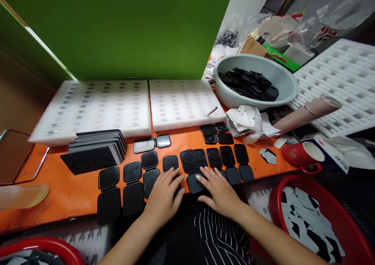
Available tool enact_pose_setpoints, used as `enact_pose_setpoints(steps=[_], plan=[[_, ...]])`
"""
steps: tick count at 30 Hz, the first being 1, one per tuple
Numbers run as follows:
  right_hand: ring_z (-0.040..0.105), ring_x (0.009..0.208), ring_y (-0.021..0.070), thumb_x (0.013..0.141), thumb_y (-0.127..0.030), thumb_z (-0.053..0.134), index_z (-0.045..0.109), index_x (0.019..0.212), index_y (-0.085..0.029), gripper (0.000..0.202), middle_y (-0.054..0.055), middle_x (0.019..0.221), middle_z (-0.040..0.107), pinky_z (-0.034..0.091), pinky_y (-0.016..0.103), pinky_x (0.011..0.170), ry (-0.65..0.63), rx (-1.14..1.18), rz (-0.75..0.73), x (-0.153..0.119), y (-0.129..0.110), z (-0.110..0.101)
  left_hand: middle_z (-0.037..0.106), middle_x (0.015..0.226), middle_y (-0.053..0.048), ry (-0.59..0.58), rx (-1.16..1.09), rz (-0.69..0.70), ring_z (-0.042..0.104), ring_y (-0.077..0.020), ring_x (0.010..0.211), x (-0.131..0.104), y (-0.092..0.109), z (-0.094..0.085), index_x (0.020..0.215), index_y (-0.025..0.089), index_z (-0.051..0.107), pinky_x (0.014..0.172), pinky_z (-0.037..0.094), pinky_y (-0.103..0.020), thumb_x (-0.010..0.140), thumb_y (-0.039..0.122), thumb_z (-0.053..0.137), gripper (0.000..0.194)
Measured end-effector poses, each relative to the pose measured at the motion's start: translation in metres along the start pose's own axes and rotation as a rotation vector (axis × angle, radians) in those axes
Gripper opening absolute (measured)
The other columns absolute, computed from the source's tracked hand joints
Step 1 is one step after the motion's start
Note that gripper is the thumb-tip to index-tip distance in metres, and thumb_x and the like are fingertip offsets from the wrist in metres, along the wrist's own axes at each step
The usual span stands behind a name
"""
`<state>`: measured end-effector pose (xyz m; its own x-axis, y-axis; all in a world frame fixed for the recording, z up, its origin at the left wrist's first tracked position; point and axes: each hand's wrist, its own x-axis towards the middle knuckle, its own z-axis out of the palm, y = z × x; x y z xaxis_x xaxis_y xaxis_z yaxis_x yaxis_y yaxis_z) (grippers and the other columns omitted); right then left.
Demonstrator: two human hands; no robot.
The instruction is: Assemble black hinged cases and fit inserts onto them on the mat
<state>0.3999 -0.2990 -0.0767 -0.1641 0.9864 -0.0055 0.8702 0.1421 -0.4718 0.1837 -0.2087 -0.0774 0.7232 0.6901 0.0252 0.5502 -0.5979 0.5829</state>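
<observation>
Orange bench (73, 191). Left hand (164, 198) flat, fingers spread; right hand (219, 192) flat, gripping nothing, on hinged black plastic compact case (195, 183). Cases just beyond fingertips, apparently unlatched: a sweep could knock the row askew.

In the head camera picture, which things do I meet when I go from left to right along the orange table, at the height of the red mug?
Stack of black trays → open black hinged cases in a row → left hand → right hand → grey cut-out piece → red mug.
</observation>
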Motion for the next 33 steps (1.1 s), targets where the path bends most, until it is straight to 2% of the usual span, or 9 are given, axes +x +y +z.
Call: enact_pose_setpoints(steps=[6,11,15,19,23,25,28,30,33], plan=[[0.039,0.129,0.0261,0.085,-0.02,0.052,0.038,0.138,-0.017,0.055,0.012,0.138,0.046,0.033,0.053,0.105,0.153,-0.182,0.0,-0.004,0.002,0.03,0.028,0.149,-0.01,-0.111,0.206,0.176,0.029,-0.0286,0.134,0.014,0.016,0.022,0.142,0.02,0.028,0.106,0.028,-0.051,0.079,0.029,0.059,0.07],[0.045,0.124,0.0268,0.084,-0.025,0.055,0.028,0.142,-0.014,0.066,0.014,0.132,0.051,0.037,0.052,0.103,0.194,-0.201,-0.056,-0.004,0.011,0.029,0.036,0.145,-0.008,-0.064,0.336,0.149,0.037,-0.0265,0.13,0.022,0.022,0.033,0.142,0.02,0.03,0.107,0.029,-0.047,0.08,0.031,0.058,0.069],[0.043,0.127,0.0262,0.08,-0.016,0.054,0.023,0.144,-0.014,0.07,0.013,0.135,0.049,0.035,0.053,0.104,0.154,-0.213,-0.101,-0.005,0.016,0.024,0.04,0.143,-0.006,-0.002,0.374,0.179,0.043,-0.0261,0.126,0.017,0.018,0.036,0.138,0.025,0.037,0.106,0.03,-0.047,0.081,0.032,0.057,0.061],[0.04,0.128,0.026,0.08,-0.011,0.05,0.028,0.142,-0.013,0.066,0.013,0.137,0.046,0.036,0.052,0.104,0.112,-0.238,-0.15,-0.006,0.019,0.021,0.049,0.136,-0.006,0.104,0.31,0.272,0.047,-0.0266,0.123,0.01,0.008,0.033,0.132,0.027,0.047,0.1,0.038,-0.046,0.087,0.021,0.047,0.046],[0.04,0.129,0.025,0.084,-0.012,0.046,0.038,0.138,-0.016,0.055,0.012,0.135,0.048,0.038,0.05,0.103,0.137,-0.232,-0.213,-0.005,0.023,0.015,0.058,0.127,-0.007,0.251,0.001,0.328,0.054,-0.025,0.116,0.012,0.003,0.011,0.13,0.024,0.05,0.097,0.044,-0.04,0.087,0.013,0.041,0.045],[0.041,0.128,0.0228,0.084,-0.008,0.041,0.043,0.134,-0.017,0.052,0.01,0.132,0.052,0.041,0.046,0.102,0.218,-0.174,-0.258,-0.001,0.025,0.006,0.062,0.121,-0.007,0.347,-0.244,0.192,0.059,-0.0224,0.109,0.019,0.004,-0.005,0.126,0.024,0.054,0.094,0.046,-0.036,0.087,0.015,0.043,0.041],[0.053,0.118,0.0196,0.085,-0.007,0.037,0.054,0.125,-0.021,0.045,0.007,0.122,0.061,0.048,0.04,0.096,0.359,-0.003,-0.246,0.014,0.026,-0.017,0.068,0.105,-0.008,0.548,-0.626,-0.215,0.064,-0.0227,0.096,0.036,0.007,-0.027,0.114,0.02,0.06,0.083,0.051,-0.034,0.087,0.029,0.05,0.03],[0.062,0.104,0.0204,0.087,-0.016,0.043,0.061,0.115,-0.023,0.034,0.006,0.111,0.067,0.052,0.037,0.089,0.472,0.129,-0.067,0.028,0.024,-0.036,0.068,0.097,-0.008,0.615,-0.878,-0.399,0.065,-0.0229,0.088,0.048,0.006,-0.036,0.106,0.017,0.061,0.074,0.053,-0.033,0.083,0.041,0.055,0.034],[0.066,0.087,0.0229,0.083,-0.034,0.056,0.064,0.104,-0.022,0.026,0.007,0.094,0.071,0.054,0.037,0.078,0.635,0.368,0.3,0.051,0.02,-0.061,0.066,0.092,-0.007,0.565,-1.153,-0.492,0.064,-0.0187,0.077,0.06,0.003,-0.042,0.1,0.016,0.06,0.061,0.052,-0.027,0.072,0.048,0.065,0.043]])
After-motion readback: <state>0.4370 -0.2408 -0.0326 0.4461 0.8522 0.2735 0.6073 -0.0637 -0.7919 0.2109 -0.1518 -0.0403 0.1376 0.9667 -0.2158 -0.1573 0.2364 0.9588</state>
